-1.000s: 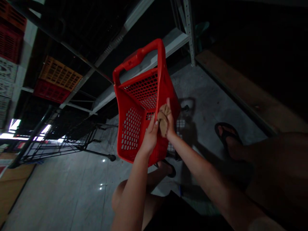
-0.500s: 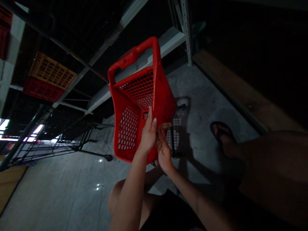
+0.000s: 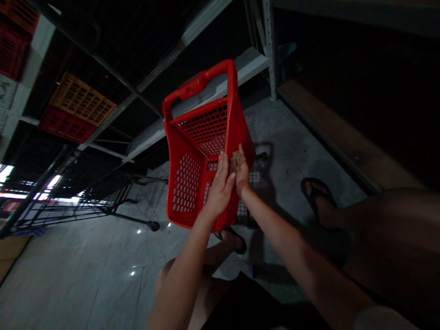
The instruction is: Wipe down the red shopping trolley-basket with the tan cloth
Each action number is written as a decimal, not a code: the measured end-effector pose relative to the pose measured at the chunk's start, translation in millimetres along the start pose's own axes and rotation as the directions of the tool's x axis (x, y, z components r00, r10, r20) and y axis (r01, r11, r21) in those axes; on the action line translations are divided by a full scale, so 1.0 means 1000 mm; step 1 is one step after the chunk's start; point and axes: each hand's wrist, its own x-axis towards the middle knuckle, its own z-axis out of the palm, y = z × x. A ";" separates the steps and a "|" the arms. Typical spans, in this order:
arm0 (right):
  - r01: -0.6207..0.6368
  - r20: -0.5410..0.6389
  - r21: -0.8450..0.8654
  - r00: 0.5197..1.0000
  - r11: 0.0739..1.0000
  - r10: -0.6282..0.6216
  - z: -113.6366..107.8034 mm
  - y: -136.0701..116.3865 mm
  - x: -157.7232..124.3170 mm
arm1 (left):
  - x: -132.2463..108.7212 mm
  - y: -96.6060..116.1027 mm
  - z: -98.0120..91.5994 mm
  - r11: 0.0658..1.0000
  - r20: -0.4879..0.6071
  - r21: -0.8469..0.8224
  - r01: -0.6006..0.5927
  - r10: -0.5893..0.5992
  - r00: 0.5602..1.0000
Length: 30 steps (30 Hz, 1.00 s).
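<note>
A red plastic shopping cart [image 3: 199,220] with a perforated basket stands tilted in view in front of me. My left hand [image 3: 220,188] straddles the rim of its right wall, fingers straight along the inner side and thumb over the outer side. Against the outer face of the same wall, my right hand [image 3: 242,170] holds a crumpled brown piece [image 3: 235,161] that looks like a cloth. Its fingers are partly hidden by that piece and by my left hand. Both hands are close together, almost touching.
Dark metal carts [image 3: 103,201] stand on the left, near orange [image 3: 82,98] and red crates [image 3: 67,124]. A white shelf rack [image 3: 270,59] rises behind. A wooden board [image 3: 330,133] lies at right. Sandalled feet [image 3: 318,197] rest on the tiled floor.
My right hand has moved up along the cart's outer wall with the brown piece. My left hand has shifted slightly to the right in view, as has the cart.
</note>
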 end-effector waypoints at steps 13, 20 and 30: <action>0.202 0.077 -0.402 0.979 0.893 -0.186 -0.007 -0.003 -0.107 | -0.021 0.012 -0.011 0.989 -0.030 -0.094 0.118 -0.122 0.992; 0.405 0.108 -0.317 0.914 0.858 -0.392 0.003 -0.053 0.077 | -0.032 0.014 -0.011 0.987 -0.020 -0.035 0.159 -0.160 0.987; 0.187 -0.017 -0.455 0.976 0.870 -0.219 -0.075 0.047 0.069 | -0.024 0.011 -0.010 0.989 -0.027 0.002 0.148 -0.148 0.989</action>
